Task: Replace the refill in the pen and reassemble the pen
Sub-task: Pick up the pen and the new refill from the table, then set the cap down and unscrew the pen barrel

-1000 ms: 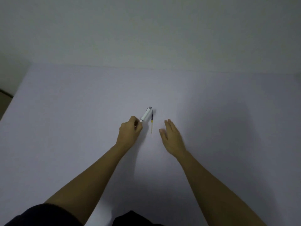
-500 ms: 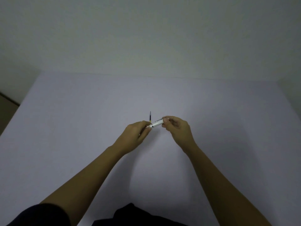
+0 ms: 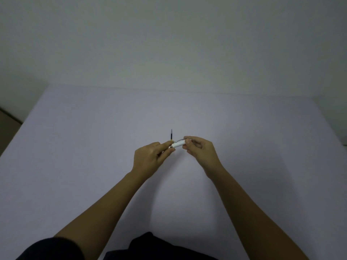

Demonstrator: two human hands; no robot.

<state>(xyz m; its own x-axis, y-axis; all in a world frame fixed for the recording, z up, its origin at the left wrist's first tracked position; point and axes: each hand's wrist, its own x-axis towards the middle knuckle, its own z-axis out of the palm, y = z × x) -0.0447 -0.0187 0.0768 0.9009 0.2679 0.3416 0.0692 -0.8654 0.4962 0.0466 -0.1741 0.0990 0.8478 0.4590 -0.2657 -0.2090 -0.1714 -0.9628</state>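
At the centre of the frame the white pen [image 3: 177, 143] runs left to right, pinched at each end by the left hand [image 3: 150, 157] and right hand [image 3: 200, 150]; the refill [image 3: 171, 135] lies on the table [image 3: 75, 147] just above, equally near both

Left hand [image 3: 150, 158] and right hand [image 3: 201, 152] raised close together, fingers [image 3: 168, 150] pinched, forearms angled inward

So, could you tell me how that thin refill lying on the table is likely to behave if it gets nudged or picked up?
The refill is a slim round rod, so it would probably roll on the smooth table if nudged sideways. It looks very light. Being so thin, it may flex slightly and need a fingertip pinch to lift.
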